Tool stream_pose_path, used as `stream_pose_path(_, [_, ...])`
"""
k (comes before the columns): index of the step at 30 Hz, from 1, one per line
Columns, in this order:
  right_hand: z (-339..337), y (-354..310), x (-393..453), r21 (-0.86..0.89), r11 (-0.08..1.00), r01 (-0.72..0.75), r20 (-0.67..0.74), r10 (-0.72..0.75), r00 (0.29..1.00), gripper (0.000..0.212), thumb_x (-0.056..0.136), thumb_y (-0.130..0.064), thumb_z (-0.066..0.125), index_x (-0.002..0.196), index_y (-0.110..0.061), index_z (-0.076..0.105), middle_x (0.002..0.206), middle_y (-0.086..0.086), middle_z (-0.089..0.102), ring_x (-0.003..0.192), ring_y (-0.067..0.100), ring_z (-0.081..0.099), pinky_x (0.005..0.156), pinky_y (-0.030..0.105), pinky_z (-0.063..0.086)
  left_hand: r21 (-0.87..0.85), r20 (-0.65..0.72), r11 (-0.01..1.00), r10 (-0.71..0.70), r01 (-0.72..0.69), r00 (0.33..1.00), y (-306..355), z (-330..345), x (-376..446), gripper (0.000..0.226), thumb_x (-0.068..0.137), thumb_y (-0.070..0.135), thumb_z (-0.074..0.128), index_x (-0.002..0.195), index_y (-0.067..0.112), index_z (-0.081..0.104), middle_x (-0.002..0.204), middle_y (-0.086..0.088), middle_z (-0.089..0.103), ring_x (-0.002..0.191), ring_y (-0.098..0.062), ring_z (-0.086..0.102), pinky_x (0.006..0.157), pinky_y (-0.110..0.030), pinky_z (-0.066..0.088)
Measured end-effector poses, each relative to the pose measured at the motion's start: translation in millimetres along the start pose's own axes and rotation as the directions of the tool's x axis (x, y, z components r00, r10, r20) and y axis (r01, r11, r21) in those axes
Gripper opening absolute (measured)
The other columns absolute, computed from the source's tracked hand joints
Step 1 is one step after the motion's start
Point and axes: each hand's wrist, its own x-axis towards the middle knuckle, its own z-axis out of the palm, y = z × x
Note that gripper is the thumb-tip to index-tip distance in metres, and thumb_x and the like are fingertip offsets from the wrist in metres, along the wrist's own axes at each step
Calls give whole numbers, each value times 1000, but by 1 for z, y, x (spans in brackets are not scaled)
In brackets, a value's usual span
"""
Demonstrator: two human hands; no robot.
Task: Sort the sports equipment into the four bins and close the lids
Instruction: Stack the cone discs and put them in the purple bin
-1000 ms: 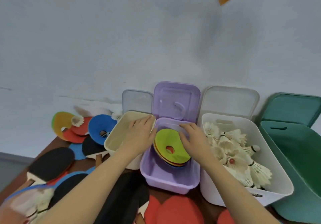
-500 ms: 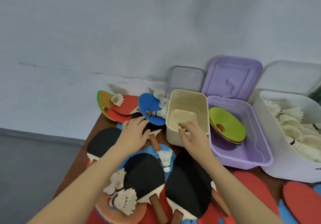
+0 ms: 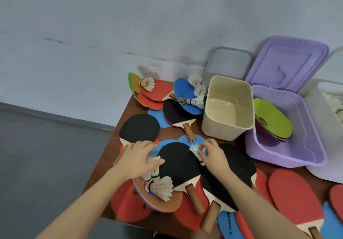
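Table tennis paddles, flat coloured discs and white shuttlecocks lie heaped on the brown table (image 3: 104,166). My left hand (image 3: 138,159) reaches over the pile and its fingers close on a white shuttlecock (image 3: 155,166) lying beside two others (image 3: 161,187). My right hand (image 3: 211,155) pinches another white shuttlecock (image 3: 194,150) on top of a black paddle (image 3: 178,161). The cream bin (image 3: 228,108) stands open with nothing in it. To its right, the purple bin (image 3: 289,157) holds stacked discs with a green disc (image 3: 272,120) on top.
A white bin (image 3: 326,120) with shuttlecocks shows at the right edge. More shuttlecocks lie at the back on a blue disc (image 3: 182,94) and a red paddle (image 3: 159,90). The table's left edge drops to a grey floor. A wall stands behind.
Both hands have drawn back from the bins to the pile nearer me and taken hold of shuttlecocks. The view has swung left and down.
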Motion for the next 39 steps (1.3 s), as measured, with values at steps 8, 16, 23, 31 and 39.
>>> stream_pose_path(8, [-2,-5,-19,88,993,75,-172,-59,983,4,89,-17,60,86,-20,59,121,-4,50,97,9,55,87,37,48,162,88,986,-48,34,995,1,-3,-23,78,79,63,54,144,27,28,141,7,41,130,-18,36,109,-36,22])
stream_pose_path(16, [-29,-17,-24,152,966,208,-278,-160,947,5,87,-14,63,85,-18,61,120,-3,52,99,9,54,81,25,47,-38,-193,997,-72,66,978,10,-10,-20,54,89,46,53,136,24,41,126,6,52,112,-11,50,95,-29,38])
stream_pose_path(23, [-57,-29,-17,251,938,239,-338,-146,930,8,85,-13,64,84,-19,60,115,-10,50,105,-7,49,81,11,41,-76,-344,992,71,-103,936,32,-35,21,53,90,38,54,138,21,41,127,3,48,111,-12,45,86,-25,44])
stream_pose_path(31, [-112,11,-19,182,953,242,-503,-121,856,15,83,-9,68,80,-20,58,111,-1,55,104,-7,46,84,4,33,-43,-403,942,289,-334,868,99,-40,90,55,88,39,52,134,11,47,121,-5,54,103,-22,52,85,-36,47])
stream_pose_path(39, [-182,92,-25,246,929,277,-642,-58,765,9,81,-10,66,78,-16,60,104,-4,56,109,12,53,86,20,42,-107,-436,888,362,-447,824,224,-41,142,53,86,39,48,132,13,50,117,-9,55,104,-25,53,88,-35,45])
